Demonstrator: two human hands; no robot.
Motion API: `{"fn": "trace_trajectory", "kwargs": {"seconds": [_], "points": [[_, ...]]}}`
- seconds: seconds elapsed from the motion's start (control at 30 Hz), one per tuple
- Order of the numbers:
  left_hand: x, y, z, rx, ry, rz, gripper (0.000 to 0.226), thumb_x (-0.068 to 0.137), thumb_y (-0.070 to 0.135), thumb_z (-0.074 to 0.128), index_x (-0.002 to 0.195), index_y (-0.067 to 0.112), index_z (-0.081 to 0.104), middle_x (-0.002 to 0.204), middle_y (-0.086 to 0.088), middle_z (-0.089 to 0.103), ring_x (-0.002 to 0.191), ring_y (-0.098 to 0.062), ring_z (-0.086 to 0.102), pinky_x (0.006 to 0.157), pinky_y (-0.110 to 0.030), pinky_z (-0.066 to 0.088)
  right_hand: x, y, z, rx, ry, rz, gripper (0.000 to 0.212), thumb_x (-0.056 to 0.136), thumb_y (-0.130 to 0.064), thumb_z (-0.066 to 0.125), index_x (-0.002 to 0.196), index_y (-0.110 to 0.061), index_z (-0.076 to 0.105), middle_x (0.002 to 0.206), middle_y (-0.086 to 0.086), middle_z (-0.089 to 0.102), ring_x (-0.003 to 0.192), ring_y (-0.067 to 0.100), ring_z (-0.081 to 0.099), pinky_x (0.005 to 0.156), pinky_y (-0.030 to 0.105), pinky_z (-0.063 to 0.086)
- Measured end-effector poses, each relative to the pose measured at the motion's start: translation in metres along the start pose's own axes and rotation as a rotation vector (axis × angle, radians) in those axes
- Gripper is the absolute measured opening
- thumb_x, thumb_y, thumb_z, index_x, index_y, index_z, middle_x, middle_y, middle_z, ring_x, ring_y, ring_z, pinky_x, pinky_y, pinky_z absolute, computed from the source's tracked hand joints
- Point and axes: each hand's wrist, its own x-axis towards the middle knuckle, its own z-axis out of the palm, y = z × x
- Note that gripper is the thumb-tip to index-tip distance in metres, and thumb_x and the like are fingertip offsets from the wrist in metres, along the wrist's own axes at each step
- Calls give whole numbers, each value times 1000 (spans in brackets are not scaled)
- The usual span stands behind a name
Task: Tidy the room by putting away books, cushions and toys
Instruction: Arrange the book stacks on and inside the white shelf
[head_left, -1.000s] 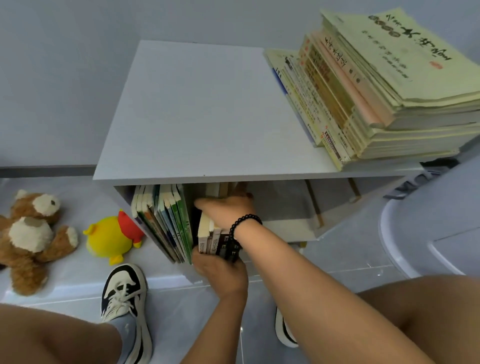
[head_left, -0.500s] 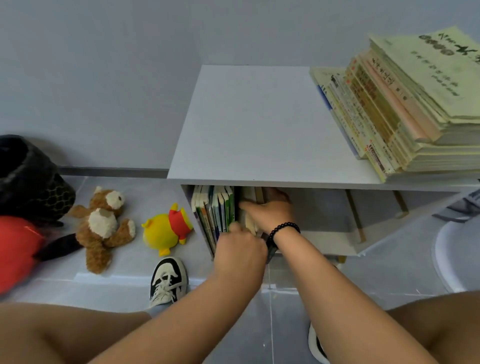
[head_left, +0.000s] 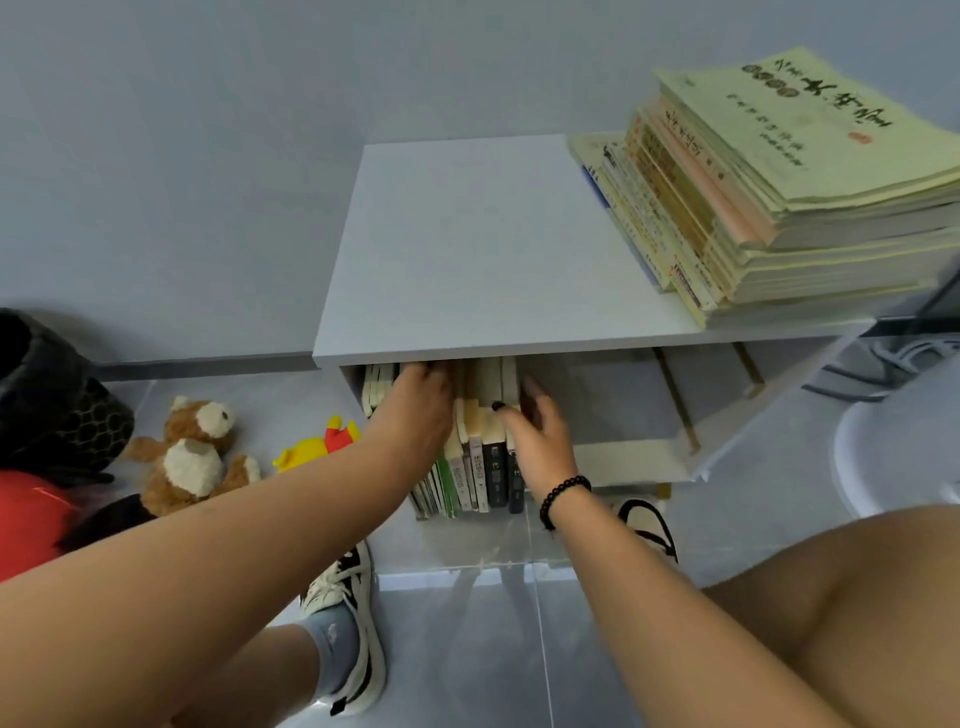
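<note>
A row of upright books (head_left: 483, 467) stands in the left part of the white shelf's lower compartment. My left hand (head_left: 415, 410) rests on the tops of the left books, its fingers reaching in under the shelf top (head_left: 467, 249). My right hand (head_left: 537, 439), with a black bead bracelet, lies flat against the right side of the row, thumb on the book tops. A tall stack of pale green books (head_left: 779, 197) lies on the shelf top at the right. A brown teddy bear (head_left: 192, 452) and a yellow plush toy (head_left: 322, 441) lie on the floor to the left.
A black cushion (head_left: 52, 405) and a red cushion (head_left: 26, 519) sit at the far left edge. A white rounded seat (head_left: 893, 457) stands at the right. My shoes (head_left: 348, 613) are on the grey floor before the shelf. The compartment's right half holds no books.
My left hand rose from the books' front to their tops on the left. My right hand slid from the top to the right side of the row. The view shifted left.
</note>
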Motion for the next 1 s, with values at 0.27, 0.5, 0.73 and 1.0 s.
{"fn": "trace_trajectory", "kwargs": {"seconds": [0.27, 0.5, 0.73, 1.0], "points": [[-18, -26, 19, -138, 480, 168, 11, 65, 8, 59, 68, 12, 69, 72, -3, 61, 78, -25, 54, 62, -32, 37, -29, 53, 12, -238, -38, -89, 122, 60, -30, 88, 151, -43, 8, 157, -6, 23, 143, 13, 26, 117, 37, 29], [-22, -29, 40, -410, 752, 185, 21, 83, 23, 53, 74, 10, 67, 77, -4, 60, 84, -24, 45, 70, -35, 33, -9, 36, 12, -632, -72, -396, 111, 72, -33, 84, 138, -59, -1, 161, -7, 0, 148, 20, 14, 107, 38, 44], [-27, -18, 40, -649, 832, 245, 13, 80, -2, 68, 76, 8, 60, 69, -8, 56, 72, -24, 41, 71, -33, 35, 9, 45, 12, -752, -84, -579, 80, 74, -28, 82, 142, -38, 41, 160, -3, 12, 145, 32, 20, 93, 51, 53], [-22, -1, 35, -442, 670, 92, 20, 82, 19, 63, 96, 7, 70, 95, -8, 67, 84, -26, 57, 88, -37, 35, 17, 38, 10, -845, -106, -619, 77, 78, -28, 78, 143, -34, 37, 160, -5, 11, 142, 34, 28, 83, 46, 57]]}}
